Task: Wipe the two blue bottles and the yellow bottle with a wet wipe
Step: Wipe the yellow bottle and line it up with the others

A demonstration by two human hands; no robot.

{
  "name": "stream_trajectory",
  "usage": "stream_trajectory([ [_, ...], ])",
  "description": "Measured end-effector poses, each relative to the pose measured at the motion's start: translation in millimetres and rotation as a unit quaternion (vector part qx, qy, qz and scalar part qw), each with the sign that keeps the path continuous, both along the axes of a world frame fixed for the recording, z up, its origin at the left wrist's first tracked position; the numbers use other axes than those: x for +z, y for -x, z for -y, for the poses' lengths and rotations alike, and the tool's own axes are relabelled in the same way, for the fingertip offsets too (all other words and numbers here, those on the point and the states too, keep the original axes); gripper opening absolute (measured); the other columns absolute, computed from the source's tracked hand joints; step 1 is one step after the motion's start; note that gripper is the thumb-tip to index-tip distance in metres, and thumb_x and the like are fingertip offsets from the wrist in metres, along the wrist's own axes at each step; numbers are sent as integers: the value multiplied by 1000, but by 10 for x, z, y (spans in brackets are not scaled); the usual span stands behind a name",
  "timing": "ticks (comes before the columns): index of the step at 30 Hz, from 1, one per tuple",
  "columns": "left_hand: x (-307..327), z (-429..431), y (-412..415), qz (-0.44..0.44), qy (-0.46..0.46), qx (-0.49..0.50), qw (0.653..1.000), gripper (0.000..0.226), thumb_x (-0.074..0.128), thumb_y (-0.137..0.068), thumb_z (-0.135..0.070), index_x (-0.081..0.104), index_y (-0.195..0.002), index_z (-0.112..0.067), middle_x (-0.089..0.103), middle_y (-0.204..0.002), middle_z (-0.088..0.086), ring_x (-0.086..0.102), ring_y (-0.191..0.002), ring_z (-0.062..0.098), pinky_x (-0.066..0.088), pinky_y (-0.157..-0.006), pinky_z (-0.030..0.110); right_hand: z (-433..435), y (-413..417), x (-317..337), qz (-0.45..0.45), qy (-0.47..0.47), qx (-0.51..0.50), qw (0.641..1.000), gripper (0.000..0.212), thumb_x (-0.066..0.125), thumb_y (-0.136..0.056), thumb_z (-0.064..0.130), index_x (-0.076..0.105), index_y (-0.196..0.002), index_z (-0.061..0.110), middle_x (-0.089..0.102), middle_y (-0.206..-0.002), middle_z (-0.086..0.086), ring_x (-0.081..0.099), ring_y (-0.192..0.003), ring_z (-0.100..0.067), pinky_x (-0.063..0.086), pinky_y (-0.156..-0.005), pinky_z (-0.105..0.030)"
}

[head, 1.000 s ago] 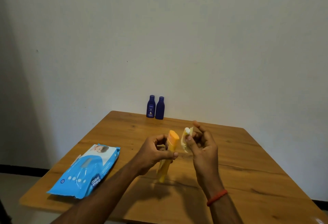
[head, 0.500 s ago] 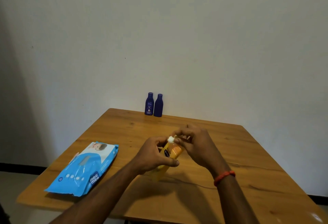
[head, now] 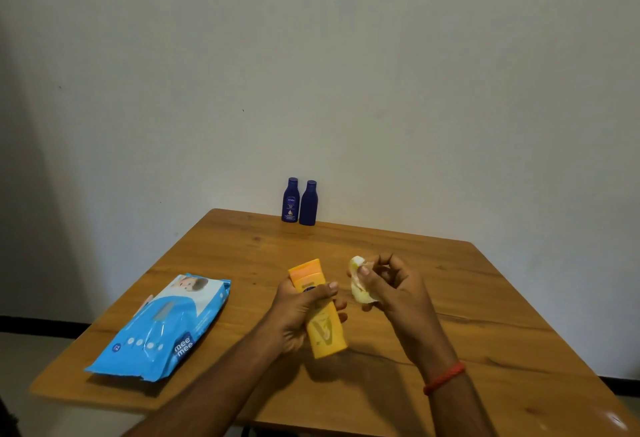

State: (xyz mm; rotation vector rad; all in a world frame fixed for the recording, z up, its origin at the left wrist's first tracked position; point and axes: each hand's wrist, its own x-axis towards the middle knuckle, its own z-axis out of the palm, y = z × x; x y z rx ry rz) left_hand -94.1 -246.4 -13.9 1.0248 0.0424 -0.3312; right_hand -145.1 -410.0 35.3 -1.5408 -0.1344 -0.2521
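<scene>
My left hand (head: 300, 312) grips the yellow bottle (head: 323, 329) around its middle, holding it above the table with its orange cap end pointing away from me. Just right of it, my right hand (head: 391, 293) pinches a crumpled white wet wipe (head: 358, 286) between thumb and fingers; the wipe sits apart from the bottle. Two dark blue bottles, the left blue bottle (head: 291, 200) and the right blue bottle (head: 308, 203), stand upright side by side at the table's far edge against the wall.
A blue pack of wet wipes (head: 162, 327) lies flat on the left part of the wooden table (head: 485, 298). A pale wall rises directly behind the table's far edge. My right wrist carries a red band (head: 444, 377).
My right hand has pulled the wipe off the bottle's cap and moved to the right. My left hand has tilted the yellow bottle more upright, showing its whole length.
</scene>
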Motion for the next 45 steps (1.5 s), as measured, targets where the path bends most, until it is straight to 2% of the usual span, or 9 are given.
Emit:
stream_trajectory([
  [3, 20, 1, 17, -3, 31, -14, 999, 83, 82, -68, -32, 46, -137, -4, 69, -109, 20, 71, -90, 36, 53, -87, 65, -95, -27, -50, 30, 31, -55, 998, 16, 71, -86, 12, 65, -99, 19, 72, -94, -4, 71, -87, -16, 60, -68, -31],
  [6, 25, 6, 1, -34, 79, -37, 996, 88, 45, -72, -80, 54, -130, -15, 66, -119, 22, 68, -94, 35, 52, -90, 59, -164, -65, -90, 55, 88, -129, 986, 25, 75, -83, 11, 65, -98, 29, 70, -94, 7, 70, -85, -7, 58, -64, -23],
  [8, -49, -7, -48, -38, 99, -42, 993, 97, 22, -77, -89, 62, -128, -16, 66, -117, 23, 67, -93, 36, 49, -94, 58, -201, -96, -119, 69, 129, -160, 976, 27, 76, -81, 12, 67, -95, 33, 69, -95, 12, 67, -86, -5, 56, -65, -19],
  [13, -169, 24, -71, -22, 94, -71, 993, 83, 23, -88, -79, 66, -130, -22, 63, -132, 23, 57, -125, 44, 37, -108, 66, -336, -138, -168, 106, 231, -186, 949, 21, 76, -81, 19, 70, -98, 30, 61, -97, 14, 60, -86, 2, 50, -64, -6],
  [22, -121, 29, -37, -16, 162, -88, 983, 76, 37, -92, -71, 65, -129, -11, 65, -124, 25, 63, -115, 38, 47, -100, 53, -453, -124, -193, 236, 399, -75, 883, 22, 69, -86, 10, 75, -104, 21, 64, -103, 7, 54, -98, 1, 44, -83, -8],
  [29, -112, 83, -30, -19, 102, -106, 989, 80, 27, -93, -74, 73, -117, -13, 68, -116, 23, 64, -104, 37, 42, -103, 58, -313, -188, -224, 193, 311, -245, 898, 20, 70, -86, 8, 73, -104, 16, 63, -99, 4, 59, -91, -7, 55, -74, -19],
  [34, -28, 112, 31, 0, 142, -125, 982, 57, 39, -99, -52, 72, -111, -7, 72, -102, 20, 71, -93, 31, 59, -78, 42, -515, -107, -178, 269, 383, -158, 869, 20, 71, -83, 9, 75, -100, 20, 60, -100, 5, 51, -97, -6, 45, -77, -12],
  [41, -44, 44, -30, -7, 147, -98, 984, 71, 31, -93, -70, 66, -130, -19, 64, -101, 16, 62, -92, 28, 50, -86, 45, -227, 74, -354, 223, 387, 12, 895, 25, 75, -79, 5, 76, -97, 23, 63, -101, 7, 58, -97, -4, 53, -80, -18],
  [45, -67, 74, -2, -11, 155, -114, 981, 72, 28, -94, -69, 64, -132, -19, 66, -114, 21, 62, -102, 33, 44, -99, 53, -136, 3, -305, 208, 374, -39, 903, 30, 74, -78, -1, 76, -98, 22, 62, -100, 9, 58, -95, -2, 53, -78, -15],
])
